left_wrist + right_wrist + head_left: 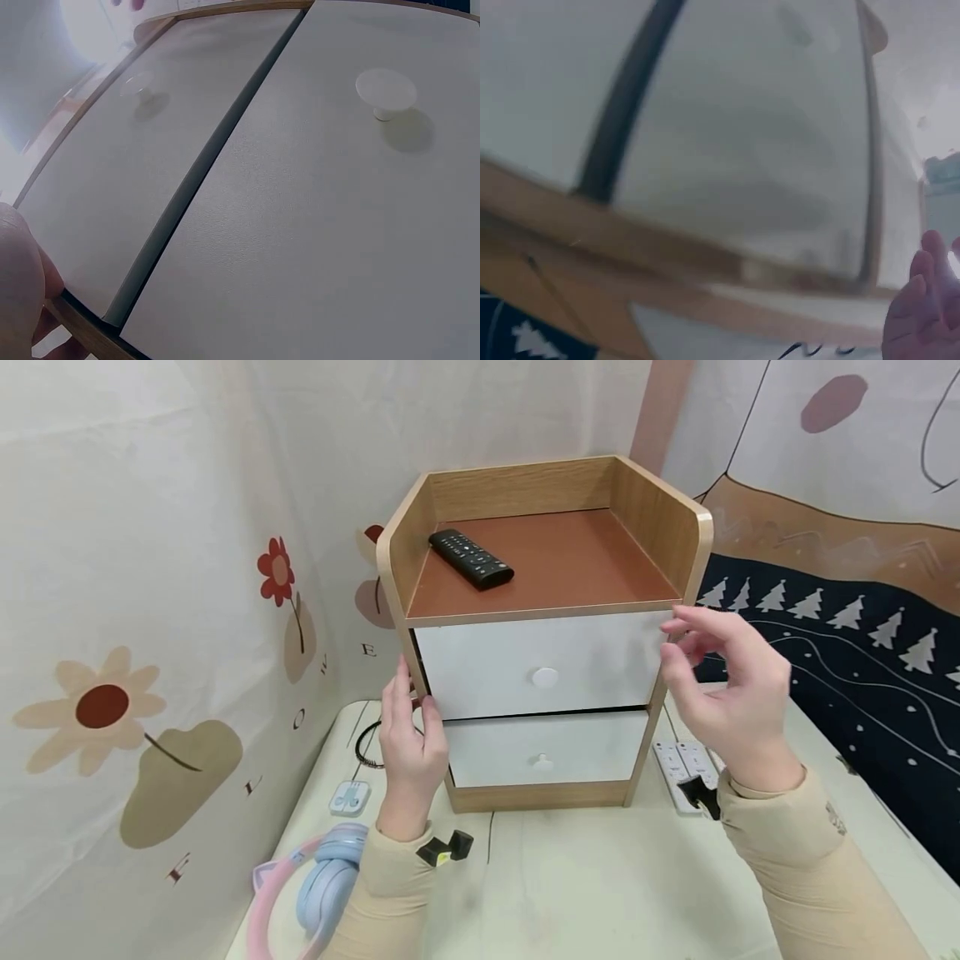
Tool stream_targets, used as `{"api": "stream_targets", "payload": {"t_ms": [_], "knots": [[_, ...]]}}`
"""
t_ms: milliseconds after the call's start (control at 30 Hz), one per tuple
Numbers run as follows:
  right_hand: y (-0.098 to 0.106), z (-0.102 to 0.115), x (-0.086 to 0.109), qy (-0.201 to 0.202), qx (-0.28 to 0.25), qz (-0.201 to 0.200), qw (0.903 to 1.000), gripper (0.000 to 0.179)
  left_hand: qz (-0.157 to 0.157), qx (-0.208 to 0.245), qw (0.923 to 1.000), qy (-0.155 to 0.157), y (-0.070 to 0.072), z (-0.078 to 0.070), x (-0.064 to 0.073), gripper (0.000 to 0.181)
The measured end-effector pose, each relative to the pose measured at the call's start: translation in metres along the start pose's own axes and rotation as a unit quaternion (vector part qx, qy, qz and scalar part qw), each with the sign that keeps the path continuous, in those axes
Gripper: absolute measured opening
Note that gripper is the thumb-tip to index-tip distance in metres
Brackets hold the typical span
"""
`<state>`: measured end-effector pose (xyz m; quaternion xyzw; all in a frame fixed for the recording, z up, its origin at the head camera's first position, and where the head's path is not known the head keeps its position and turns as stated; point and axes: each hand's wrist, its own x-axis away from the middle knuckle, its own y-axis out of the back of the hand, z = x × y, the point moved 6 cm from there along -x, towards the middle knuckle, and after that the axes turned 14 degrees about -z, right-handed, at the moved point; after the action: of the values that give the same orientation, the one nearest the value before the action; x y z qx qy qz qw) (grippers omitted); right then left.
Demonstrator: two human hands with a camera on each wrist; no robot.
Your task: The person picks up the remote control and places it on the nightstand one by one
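A small wooden-edged cabinet [517,797] with two white drawers stands on the table in the head view. Its upper drawer [480,668] and lower drawer [495,756] each carry a round white knob. A black remote control [471,558] lies on the brown top shelf. My left hand [412,743] rests against the cabinet's left side, thumb by the front edge and fingers extended along the side panel. Beside the upper right front corner is my right hand [731,689], fingers loosely bent and nothing between them. Whether its fingertips touch the cabinet, I cannot tell.
Pink and blue headphones [326,893] lie at the table's left edge, with a small white case [349,797] and a dark coiled cord [367,752] behind them. White power strips [678,768] sit right of the cabinet. Printed cloth [180,568] hangs around the table.
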<state>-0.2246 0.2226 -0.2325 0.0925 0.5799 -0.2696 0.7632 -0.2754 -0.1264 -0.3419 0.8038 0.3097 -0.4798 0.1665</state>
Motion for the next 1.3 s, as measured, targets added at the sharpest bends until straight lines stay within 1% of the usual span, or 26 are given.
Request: {"api": "stream_targets", "payload": {"t_ms": [133,200,300,367,467,533,633,867,967,1067,1167,1200,1300], "knots": [[0.029,-0.024,0.010,-0.052,0.034,-0.038,0.9973,0.031,0.001,0.003,1.0000,0.002,-0.001,0.000,0.000,0.062],[0.043,-0.040,0.017,-0.076,0.062,-0.044,0.9941,0.032,0.001,0.002,1.0000,0.002,-0.001,0.000,0.000,0.062],[0.064,-0.067,0.033,-0.109,0.116,-0.039,0.9865,0.033,0.001,0.000,1.0000,0.002,-0.002,0.000,0.001,0.062],[0.076,-0.086,0.047,-0.137,0.152,-0.032,0.9783,0.034,0.001,-0.001,1.0000,0.002,-0.001,0.001,0.001,0.062],[0.093,-0.110,0.067,-0.183,0.202,-0.020,0.9621,0.037,0.002,-0.003,1.0000,0.001,-0.001,0.001,0.000,0.062],[0.102,-0.123,0.080,-0.211,0.226,-0.012,0.9510,0.039,0.001,-0.004,1.0000,0.003,-0.001,0.001,-0.001,0.062],[0.115,-0.139,0.096,-0.241,0.251,-0.001,0.9373,0.041,0.000,0.000,1.0000,0.008,-0.001,0.002,-0.001,0.063],[0.138,-0.168,0.128,-0.309,0.307,0.049,0.8987,0.048,0.001,0.003,0.9999,0.012,-0.002,0.002,0.000,0.062],[0.145,-0.178,0.140,-0.330,0.322,0.071,0.8849,0.051,0.001,0.004,0.9999,0.015,-0.001,0.002,-0.001,0.062],[0.150,-0.184,0.152,-0.341,0.332,0.094,0.8743,0.053,0.000,0.005,0.9998,0.020,-0.001,0.002,-0.001,0.063],[0.155,-0.186,0.161,-0.345,0.341,0.110,0.8676,0.055,-0.001,0.005,0.9998,0.021,-0.001,0.002,-0.001,0.062],[0.156,-0.187,0.163,-0.347,0.343,0.114,0.8654,0.055,0.000,0.005,0.9998,0.022,-0.001,0.002,-0.001,0.062],[0.162,-0.190,0.170,-0.361,0.354,0.121,0.8542,0.056,0.001,0.006,0.9998,0.020,-0.001,0.002,-0.001,0.062]]}}
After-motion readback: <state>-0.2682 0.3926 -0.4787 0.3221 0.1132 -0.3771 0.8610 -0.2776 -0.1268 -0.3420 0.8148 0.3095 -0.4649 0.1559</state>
